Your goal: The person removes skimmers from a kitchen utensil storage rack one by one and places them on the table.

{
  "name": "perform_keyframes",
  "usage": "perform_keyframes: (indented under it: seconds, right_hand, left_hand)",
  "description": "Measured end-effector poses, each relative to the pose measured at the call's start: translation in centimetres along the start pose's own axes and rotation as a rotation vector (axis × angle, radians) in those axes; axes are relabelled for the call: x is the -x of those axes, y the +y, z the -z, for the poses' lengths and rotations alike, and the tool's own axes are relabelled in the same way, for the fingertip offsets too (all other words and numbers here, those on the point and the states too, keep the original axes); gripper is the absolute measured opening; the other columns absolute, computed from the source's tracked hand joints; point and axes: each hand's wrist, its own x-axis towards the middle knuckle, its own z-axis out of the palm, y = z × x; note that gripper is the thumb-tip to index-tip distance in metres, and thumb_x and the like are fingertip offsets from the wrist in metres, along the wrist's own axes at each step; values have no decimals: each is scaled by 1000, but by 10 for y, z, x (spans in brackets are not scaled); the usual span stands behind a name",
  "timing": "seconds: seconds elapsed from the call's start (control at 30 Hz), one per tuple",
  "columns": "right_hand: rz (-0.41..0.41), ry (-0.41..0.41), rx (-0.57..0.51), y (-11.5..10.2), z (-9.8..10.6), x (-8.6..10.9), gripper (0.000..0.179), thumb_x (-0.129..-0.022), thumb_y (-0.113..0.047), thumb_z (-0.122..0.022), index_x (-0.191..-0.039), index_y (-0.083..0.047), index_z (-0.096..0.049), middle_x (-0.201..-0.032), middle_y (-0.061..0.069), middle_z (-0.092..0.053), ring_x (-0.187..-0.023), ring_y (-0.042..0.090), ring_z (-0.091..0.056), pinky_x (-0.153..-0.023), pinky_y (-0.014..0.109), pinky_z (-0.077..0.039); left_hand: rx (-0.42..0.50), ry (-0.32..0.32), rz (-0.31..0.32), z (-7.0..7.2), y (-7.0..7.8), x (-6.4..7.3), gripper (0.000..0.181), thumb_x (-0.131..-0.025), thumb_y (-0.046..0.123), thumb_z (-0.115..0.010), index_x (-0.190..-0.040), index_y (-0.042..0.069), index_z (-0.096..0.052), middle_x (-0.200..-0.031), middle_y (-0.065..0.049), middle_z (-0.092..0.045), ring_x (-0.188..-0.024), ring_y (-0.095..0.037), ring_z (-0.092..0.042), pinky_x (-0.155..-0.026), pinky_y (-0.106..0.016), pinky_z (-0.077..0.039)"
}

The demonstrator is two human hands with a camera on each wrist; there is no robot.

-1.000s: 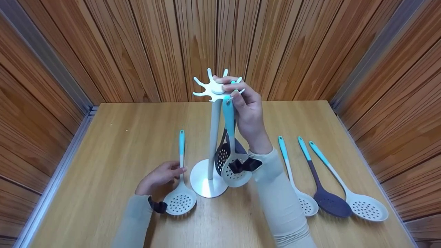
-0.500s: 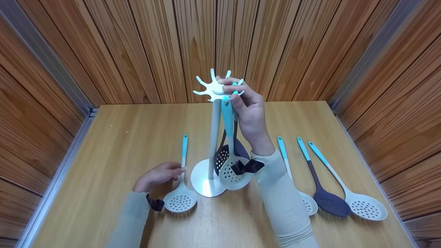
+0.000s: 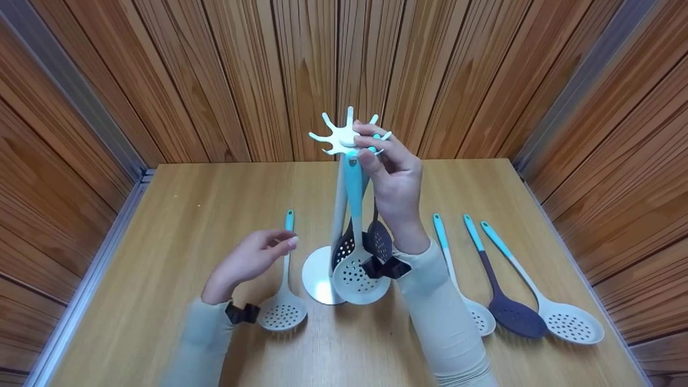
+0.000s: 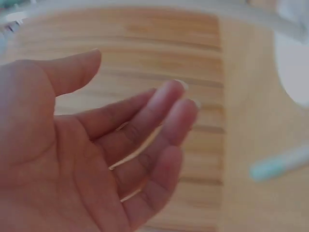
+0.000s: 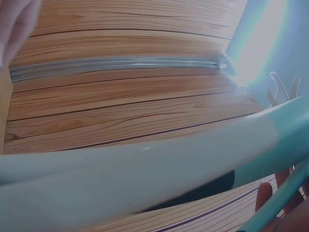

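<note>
My right hand [image 3: 398, 183] grips the top of a white utensil stand [image 3: 337, 141], fingers and thumb among its curved hooks. From it hangs a pale grey skimmer [image 3: 359, 282] with a turquoise handle, facing me. Behind that skimmer hang a dark perforated utensil [image 3: 344, 248] and a dark utensil [image 3: 381, 239], both partly covered. The pale handle crosses the right wrist view, with fingertips [image 5: 264, 193] behind it. On the table left of the stand lies another grey skimmer [image 3: 282, 312]. My left hand [image 3: 250, 260] hovers over its handle, fingers relaxed, holding nothing in the left wrist view.
A grey slotted spoon [image 3: 480, 320], a dark turner-like utensil [image 3: 518, 317] and a grey skimmer [image 3: 572, 323] lie at the table's right, handles pointing away. Wood-plank walls [image 3: 242, 80] enclose the back and sides. The stand's round base [image 3: 318, 277] rests mid-table.
The stand's top has turned, bringing the hanging utensils round toward the front, and the stand leans slightly right. My left hand has let go of the skimmer's handle and risen above it.
</note>
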Motion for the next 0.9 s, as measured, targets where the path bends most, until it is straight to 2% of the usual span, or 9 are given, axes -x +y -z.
perform_keyframes:
  seconds: [0.1,0.2,0.4,0.5,0.6,0.73,0.9]
  right_hand:
    - [21,21,47,-3,-3,2,52,-93,-40,-68,-107,10,-69,-120,18,-67,-116,34,-61,-92,40,-53]
    - [38,40,101,-5,-6,4,50,-93,-40,-68,-107,8,-71,-119,18,-67,-114,32,-63,-94,42,-53]
    - [51,70,163,-9,-11,7,46,-93,-39,-68,-106,4,-73,-118,16,-69,-114,30,-64,-96,46,-51]
    - [60,74,164,-8,-11,7,45,-93,-39,-68,-107,4,-73,-118,17,-69,-113,30,-64,-96,46,-51]
    - [73,75,163,-7,-11,8,45,-94,-38,-67,-107,5,-72,-118,17,-68,-113,30,-64,-95,45,-52]
    - [87,77,155,-5,-10,8,46,-94,-37,-67,-108,6,-71,-119,17,-68,-114,30,-64,-95,44,-52]
    - [92,73,155,-6,-10,8,46,-94,-38,-67,-108,6,-71,-119,17,-68,-114,30,-63,-96,44,-51]
  left_hand:
    - [-13,9,-152,-10,25,0,42,-99,45,-58,-131,17,-64,-118,2,-67,-105,-17,-62,-90,-42,-52]
    - [4,7,-282,-21,47,1,42,-99,45,-58,-130,16,-64,-116,5,-67,-104,-13,-62,-87,-39,-52]
    - [73,17,-429,-38,77,2,33,-99,39,-61,-123,18,-66,-113,8,-65,-103,-11,-60,-85,-38,-52]
    - [114,33,-499,-44,84,1,26,-99,32,-62,-119,15,-67,-109,6,-65,-100,-12,-61,-84,-39,-53]
    - [153,43,-540,-49,88,0,23,-99,27,-64,-115,12,-67,-103,4,-65,-95,-13,-62,-83,-39,-54]
    - [181,66,-584,-54,87,0,20,-98,23,-65,-112,8,-67,-97,4,-67,-90,-14,-62,-82,-39,-55]
    - [196,120,-668,-56,84,3,16,-98,17,-65,-109,6,-70,-96,2,-68,-87,-16,-63,-78,-38,-56]
